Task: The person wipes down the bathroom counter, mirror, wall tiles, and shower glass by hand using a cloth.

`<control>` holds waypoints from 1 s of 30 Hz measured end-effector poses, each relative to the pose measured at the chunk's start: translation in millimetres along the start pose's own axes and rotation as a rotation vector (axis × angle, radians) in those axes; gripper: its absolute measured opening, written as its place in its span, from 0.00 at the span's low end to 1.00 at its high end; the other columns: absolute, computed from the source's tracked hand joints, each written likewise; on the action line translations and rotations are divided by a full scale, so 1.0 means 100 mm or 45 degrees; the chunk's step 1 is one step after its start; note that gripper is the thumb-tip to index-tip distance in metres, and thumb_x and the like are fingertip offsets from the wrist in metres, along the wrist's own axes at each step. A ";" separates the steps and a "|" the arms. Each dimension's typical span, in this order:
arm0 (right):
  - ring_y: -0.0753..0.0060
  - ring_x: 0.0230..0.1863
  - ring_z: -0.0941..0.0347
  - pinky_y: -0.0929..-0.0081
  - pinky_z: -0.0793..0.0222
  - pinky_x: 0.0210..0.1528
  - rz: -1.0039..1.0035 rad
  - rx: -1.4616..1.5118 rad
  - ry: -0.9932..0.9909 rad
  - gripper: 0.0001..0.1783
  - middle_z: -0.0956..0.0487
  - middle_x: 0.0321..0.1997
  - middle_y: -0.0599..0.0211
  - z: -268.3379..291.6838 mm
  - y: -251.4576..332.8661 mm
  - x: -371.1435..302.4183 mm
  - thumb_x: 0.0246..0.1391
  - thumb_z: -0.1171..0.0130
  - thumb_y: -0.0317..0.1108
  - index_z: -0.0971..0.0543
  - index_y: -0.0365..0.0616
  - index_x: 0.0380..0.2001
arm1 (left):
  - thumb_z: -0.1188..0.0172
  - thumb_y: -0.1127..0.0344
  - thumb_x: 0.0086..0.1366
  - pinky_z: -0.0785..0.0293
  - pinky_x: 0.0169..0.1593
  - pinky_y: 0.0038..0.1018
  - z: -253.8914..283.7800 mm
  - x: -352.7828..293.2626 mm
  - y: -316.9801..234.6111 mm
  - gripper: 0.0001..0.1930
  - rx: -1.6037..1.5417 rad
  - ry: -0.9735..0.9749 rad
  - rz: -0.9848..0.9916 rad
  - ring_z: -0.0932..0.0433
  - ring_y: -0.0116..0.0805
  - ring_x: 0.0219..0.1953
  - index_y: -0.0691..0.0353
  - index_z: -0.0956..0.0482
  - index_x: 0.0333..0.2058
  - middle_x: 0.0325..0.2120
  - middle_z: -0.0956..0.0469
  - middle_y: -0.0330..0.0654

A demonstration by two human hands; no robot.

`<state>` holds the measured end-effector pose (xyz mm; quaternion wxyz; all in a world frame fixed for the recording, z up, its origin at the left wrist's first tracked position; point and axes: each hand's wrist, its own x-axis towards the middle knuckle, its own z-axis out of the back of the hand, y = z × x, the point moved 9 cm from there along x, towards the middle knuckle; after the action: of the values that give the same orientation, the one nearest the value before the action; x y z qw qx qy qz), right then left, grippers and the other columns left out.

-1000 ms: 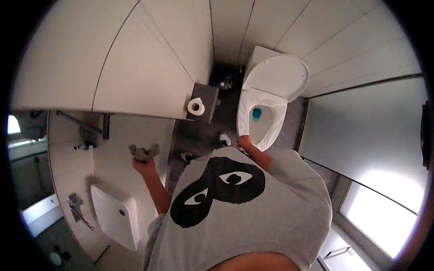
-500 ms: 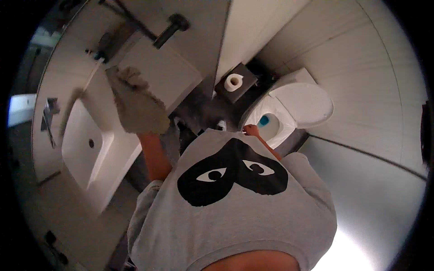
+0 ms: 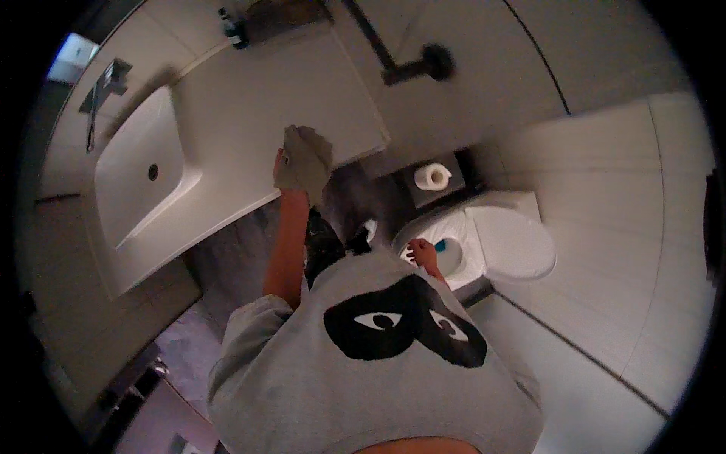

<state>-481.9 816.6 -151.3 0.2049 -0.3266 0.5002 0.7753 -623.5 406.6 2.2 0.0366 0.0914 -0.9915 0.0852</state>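
Observation:
A grey-beige cloth [image 3: 308, 163] hangs crumpled from my left hand [image 3: 280, 164], beside the front edge of the counter. Part of that hand's fingers shows at the cloth's left edge; the cloth covers the rest. Over on the right, my right hand [image 3: 423, 254] is at the near rim of the white toilet [image 3: 469, 261]. Its fingers look slightly bent and apart, and I see nothing held in them. The toilet lid [image 3: 516, 244] is raised, and blue shows inside the bowl.
A white basin [image 3: 140, 181] is set in the counter [image 3: 257, 98] at left, under a wall tap [image 3: 106, 91]. A dark bottle [image 3: 234, 30] stands at its back. A toilet roll [image 3: 432, 177] sits near the toilet, below a dark wall bar [image 3: 412, 69].
The cloth has swung in toward my body and looks more bunched, with my left hand still on it. My view has turned, and my right hand's fingers look more spread.

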 end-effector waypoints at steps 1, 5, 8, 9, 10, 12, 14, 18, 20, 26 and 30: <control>0.71 0.30 0.20 0.75 0.26 0.29 0.038 0.055 -0.022 0.17 0.19 0.33 0.62 -0.01 0.09 -0.02 0.61 0.47 0.42 0.22 0.38 0.39 | 0.53 0.49 0.65 0.36 0.58 0.36 0.18 0.12 -0.10 0.25 -0.123 -0.186 -0.048 0.30 0.41 0.52 0.56 0.31 0.55 0.51 0.28 0.44; 0.72 0.30 0.21 0.75 0.26 0.30 0.129 -0.085 0.051 0.14 0.19 0.34 0.63 -0.30 0.74 -0.28 0.61 0.48 0.40 0.21 0.39 0.40 | 0.69 0.49 0.72 0.39 0.62 0.38 0.55 0.46 -0.77 0.27 0.034 -0.304 -0.155 0.34 0.39 0.58 0.56 0.32 0.59 0.55 0.30 0.41; 0.74 0.30 0.21 0.75 0.26 0.31 0.068 -0.293 0.155 0.13 0.19 0.32 0.65 -0.70 0.99 -0.28 0.61 0.46 0.39 0.21 0.40 0.39 | 0.53 0.51 0.66 0.41 0.64 0.41 1.29 0.67 -1.54 0.26 1.116 -0.624 -0.270 0.32 0.43 0.58 0.56 0.31 0.59 0.54 0.29 0.45; 0.73 0.30 0.21 0.74 0.26 0.32 0.136 -0.299 0.228 0.13 0.19 0.32 0.65 -0.80 0.98 -0.21 0.61 0.46 0.39 0.21 0.40 0.39 | 0.53 0.51 0.66 0.41 0.64 0.41 1.19 0.85 -1.55 0.26 1.074 -0.637 -0.295 0.32 0.43 0.58 0.56 0.31 0.59 0.54 0.29 0.45; 0.72 0.31 0.21 0.74 0.26 0.34 0.011 -0.279 0.215 0.14 0.18 0.32 0.65 -0.93 1.07 -0.33 0.61 0.46 0.39 0.21 0.39 0.39 | 0.53 0.54 0.66 0.44 0.65 0.41 0.64 1.02 -1.42 0.23 1.938 -0.317 -0.292 0.34 0.41 0.59 0.54 0.30 0.58 0.55 0.29 0.42; 0.72 0.31 0.20 0.74 0.26 0.33 0.024 -0.274 0.205 0.15 0.18 0.32 0.64 -1.02 1.00 -0.27 0.62 0.46 0.39 0.22 0.37 0.42 | 0.52 0.58 0.67 0.46 0.66 0.40 0.43 1.05 -0.96 0.21 2.753 0.055 -0.221 0.36 0.40 0.60 0.52 0.29 0.57 0.55 0.29 0.39; 0.71 0.31 0.20 0.75 0.26 0.33 0.035 -0.344 0.238 0.16 0.18 0.33 0.63 -0.97 0.89 -0.14 0.62 0.47 0.39 0.22 0.36 0.43 | 0.47 0.58 0.62 0.52 0.69 0.43 0.60 1.00 -0.44 0.23 3.361 0.475 -0.378 0.39 0.38 0.63 0.50 0.28 0.56 0.57 0.31 0.38; 0.72 0.30 0.20 0.74 0.26 0.31 -0.036 -0.281 0.170 0.17 0.18 0.32 0.62 -1.07 0.98 -0.17 0.61 0.47 0.42 0.20 0.39 0.41 | 0.47 0.56 0.63 0.54 0.69 0.45 0.77 1.30 -0.49 0.22 3.261 0.747 -0.376 0.41 0.35 0.64 0.48 0.28 0.56 0.59 0.33 0.36; 0.72 0.29 0.20 0.75 0.25 0.31 -0.105 -0.309 0.108 0.16 0.18 0.32 0.63 -1.16 1.21 -0.16 0.62 0.48 0.42 0.21 0.40 0.40 | 0.48 0.56 0.63 0.54 0.69 0.46 0.69 1.64 -0.75 0.22 3.356 0.729 -0.445 0.41 0.36 0.65 0.47 0.28 0.56 0.59 0.33 0.35; 0.72 0.30 0.20 0.76 0.25 0.29 -0.135 -0.118 0.055 0.15 0.18 0.32 0.62 -1.18 1.05 -0.17 0.63 0.52 0.38 0.22 0.39 0.41 | 0.41 0.53 0.59 0.56 0.70 0.47 0.59 1.79 -0.17 0.27 2.995 0.532 0.025 0.45 0.40 0.67 0.49 0.29 0.57 0.61 0.36 0.38; 0.72 0.30 0.21 0.76 0.25 0.30 -0.125 -0.079 0.086 0.15 0.19 0.33 0.61 -1.52 1.23 -0.17 0.64 0.55 0.36 0.22 0.38 0.41 | 0.45 0.51 0.62 0.59 0.71 0.45 0.46 0.57 0.91 0.30 2.715 1.228 0.064 0.47 0.37 0.68 0.46 0.37 0.63 0.65 0.42 0.35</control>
<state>-503.4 627.1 -104.0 0.2156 -0.3830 0.4661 0.7679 -699.0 477.0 -52.7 0.3122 0.0145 -0.3029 0.9003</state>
